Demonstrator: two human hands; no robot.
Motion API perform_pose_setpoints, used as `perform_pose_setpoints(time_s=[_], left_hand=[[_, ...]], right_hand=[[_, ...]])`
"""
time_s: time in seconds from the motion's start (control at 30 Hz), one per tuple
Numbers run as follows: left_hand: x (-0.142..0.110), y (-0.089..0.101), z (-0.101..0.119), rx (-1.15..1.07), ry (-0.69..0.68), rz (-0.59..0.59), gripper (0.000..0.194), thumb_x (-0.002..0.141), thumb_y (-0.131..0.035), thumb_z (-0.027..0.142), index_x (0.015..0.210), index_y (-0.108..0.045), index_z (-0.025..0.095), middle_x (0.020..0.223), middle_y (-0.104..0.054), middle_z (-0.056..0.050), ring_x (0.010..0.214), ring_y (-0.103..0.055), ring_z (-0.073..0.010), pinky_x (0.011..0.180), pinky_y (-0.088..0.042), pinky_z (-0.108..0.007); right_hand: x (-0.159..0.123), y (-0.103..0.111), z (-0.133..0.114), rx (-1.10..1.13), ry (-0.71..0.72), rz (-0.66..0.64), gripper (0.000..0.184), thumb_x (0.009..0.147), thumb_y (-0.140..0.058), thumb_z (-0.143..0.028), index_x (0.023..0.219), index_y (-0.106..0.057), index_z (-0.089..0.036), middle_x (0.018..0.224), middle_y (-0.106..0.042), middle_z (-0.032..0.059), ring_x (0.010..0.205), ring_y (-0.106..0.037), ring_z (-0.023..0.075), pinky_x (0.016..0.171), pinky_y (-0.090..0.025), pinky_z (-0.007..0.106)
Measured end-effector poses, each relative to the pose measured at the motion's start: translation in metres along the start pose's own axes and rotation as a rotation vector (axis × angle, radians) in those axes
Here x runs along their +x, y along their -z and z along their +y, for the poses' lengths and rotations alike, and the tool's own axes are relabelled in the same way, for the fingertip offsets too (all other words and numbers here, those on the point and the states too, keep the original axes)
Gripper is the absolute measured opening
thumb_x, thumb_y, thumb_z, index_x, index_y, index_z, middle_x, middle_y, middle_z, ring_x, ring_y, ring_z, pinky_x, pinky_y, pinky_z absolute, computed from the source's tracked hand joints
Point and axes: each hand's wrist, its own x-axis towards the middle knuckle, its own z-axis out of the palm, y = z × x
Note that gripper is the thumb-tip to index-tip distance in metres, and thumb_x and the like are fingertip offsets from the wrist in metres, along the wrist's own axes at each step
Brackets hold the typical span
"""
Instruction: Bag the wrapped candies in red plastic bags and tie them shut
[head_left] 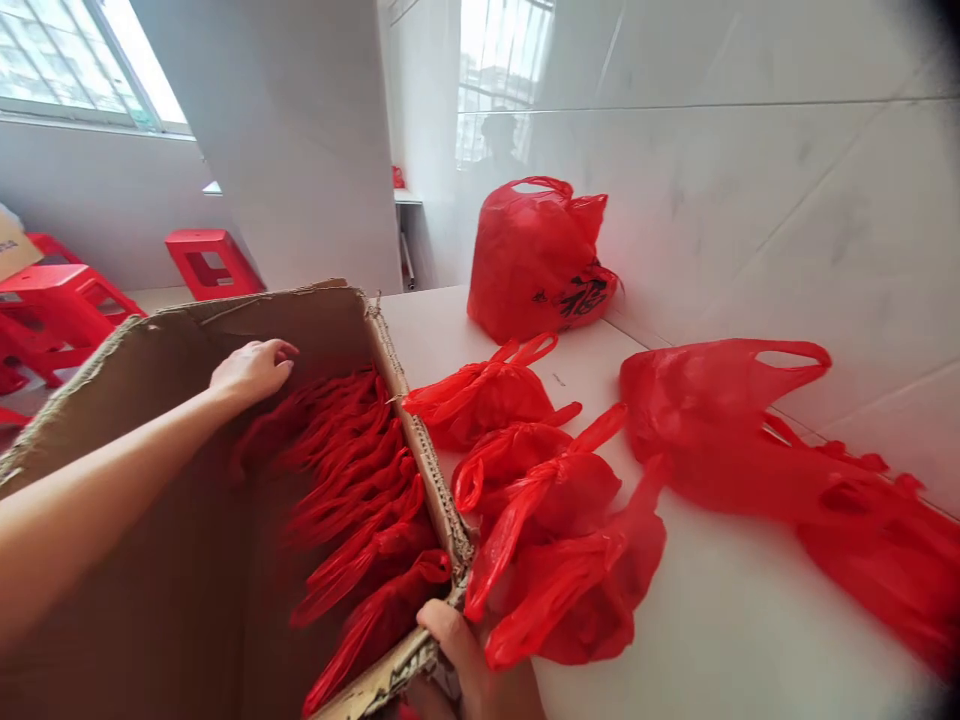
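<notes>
My left hand [251, 370] is inside a cardboard box [169, 325], near its far wall. Its visible fingers are slightly bent and apart, with nothing seen between them. Below and beside it, a row of knotted red plastic bags [360, 470] lies along the box's right side. At the near right corner, my right hand [469, 655] grips the box rim, thumb over the edge; its other fingers are mostly hidden. Just right of the box, several tied red bags [562, 490] rest on the white tabletop [720, 600].
A large full red bag [536, 265] with black lettering stands at the back by the tiled wall [712, 200]. More red bags [720, 410] lie along the wall to the right. Red plastic stools [210, 262] stand on the floor beyond the box, at left.
</notes>
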Motion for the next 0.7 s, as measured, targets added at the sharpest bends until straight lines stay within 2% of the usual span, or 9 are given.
perform_pose_setpoints(time_s=[0.1, 0.17, 0.27, 0.33, 0.4, 0.47, 0.53, 0.6, 0.7], left_hand=[[-0.039, 0.026, 0.089, -0.125, -0.278, 0.166, 0.026, 0.092, -0.044, 0.035, 0.111, -0.057, 0.024, 0.102, -0.062, -0.003, 0.087, -0.059, -0.0177, 0.087, -0.047, -0.035], [-0.075, 0.036, 0.147, -0.191, -0.473, 0.175, 0.029, 0.094, -0.036, 0.041, 0.113, -0.054, 0.028, 0.103, -0.061, -0.001, 0.085, -0.059, -0.0155, 0.080, -0.049, -0.028], [-0.108, 0.033, 0.211, -0.155, -0.659, 0.108, 0.035, 0.089, -0.042, 0.050, 0.115, -0.057, 0.031, 0.112, -0.062, -0.003, 0.111, -0.053, -0.0265, 0.093, -0.043, -0.039], [-0.102, 0.021, 0.235, -0.113, -0.633, 0.050, 0.049, 0.083, -0.053, 0.051, 0.123, -0.055, 0.024, 0.122, -0.059, -0.013, 0.122, -0.044, -0.0386, 0.098, -0.037, -0.053], [-0.080, 0.009, 0.245, -0.098, -0.543, -0.056, 0.055, 0.076, -0.067, 0.049, 0.117, -0.059, 0.013, 0.118, -0.060, -0.020, 0.117, -0.047, -0.0446, 0.094, -0.037, -0.060], [-0.054, 0.001, 0.245, -0.131, -0.491, -0.212, 0.039, 0.077, -0.070, 0.044, 0.099, -0.065, 0.012, 0.100, -0.066, -0.014, 0.100, -0.060, -0.0339, 0.088, -0.046, -0.053], [-0.036, -0.001, 0.239, -0.218, -0.468, -0.328, 0.028, 0.083, -0.065, 0.040, 0.090, -0.065, 0.013, 0.089, -0.066, -0.005, 0.085, -0.064, -0.0219, 0.081, -0.051, -0.042], [-0.029, 0.003, 0.228, -0.351, -0.447, -0.387, 0.026, 0.088, -0.061, 0.038, 0.093, -0.063, 0.013, 0.086, -0.065, -0.002, 0.076, -0.063, -0.0170, 0.072, -0.053, -0.035], [-0.032, 0.017, 0.210, -0.593, -0.400, -0.424, 0.025, 0.089, -0.060, 0.034, 0.103, -0.059, 0.013, 0.083, -0.066, -0.002, 0.067, -0.064, -0.0149, 0.061, -0.054, -0.031]], right_hand=[[0.002, -0.003, 0.000, 0.029, -0.001, 0.005, 0.043, 0.077, -0.067, -0.053, 0.115, -0.060, -0.035, 0.104, -0.066, 0.0037, 0.093, -0.064, 0.0239, 0.079, -0.054, 0.033], [0.006, -0.003, 0.000, 0.070, 0.019, -0.003, 0.043, 0.075, -0.068, -0.053, 0.113, -0.059, -0.034, 0.101, -0.065, 0.0025, 0.088, -0.062, 0.0222, 0.076, -0.053, 0.031], [0.011, 0.003, -0.002, 0.120, 0.025, -0.032, 0.038, 0.077, -0.068, -0.048, 0.111, -0.057, -0.034, 0.098, -0.064, -0.0005, 0.084, -0.059, 0.0199, 0.073, -0.049, 0.029], [0.013, 0.008, -0.005, 0.126, 0.022, -0.063, 0.031, 0.079, -0.066, -0.046, 0.106, -0.056, -0.033, 0.094, -0.063, -0.0025, 0.084, -0.058, 0.0192, 0.071, -0.047, 0.028], [0.014, 0.012, -0.007, 0.128, 0.037, -0.094, 0.026, 0.081, -0.064, -0.043, 0.102, -0.054, -0.031, 0.087, -0.063, -0.0044, 0.080, -0.058, 0.0179, 0.069, -0.046, 0.026], [0.015, 0.013, -0.007, 0.130, 0.063, -0.098, 0.025, 0.082, -0.063, -0.041, 0.103, -0.052, -0.031, 0.083, -0.063, -0.0057, 0.077, -0.059, 0.0170, 0.068, -0.046, 0.026], [0.016, 0.012, -0.007, 0.128, 0.075, -0.073, 0.029, 0.080, -0.064, -0.039, 0.106, -0.051, -0.031, 0.085, -0.063, -0.0059, 0.078, -0.059, 0.0167, 0.069, -0.045, 0.026], [0.017, 0.013, -0.007, 0.117, 0.081, -0.048, 0.032, 0.079, -0.065, -0.038, 0.107, -0.052, -0.031, 0.087, -0.062, -0.0053, 0.082, -0.060, 0.0167, 0.072, -0.045, 0.026], [0.018, 0.016, -0.009, 0.107, 0.081, -0.068, 0.028, 0.080, -0.064, -0.037, 0.106, -0.053, -0.031, 0.086, -0.062, -0.0050, 0.081, -0.060, 0.0164, 0.071, -0.045, 0.025]])
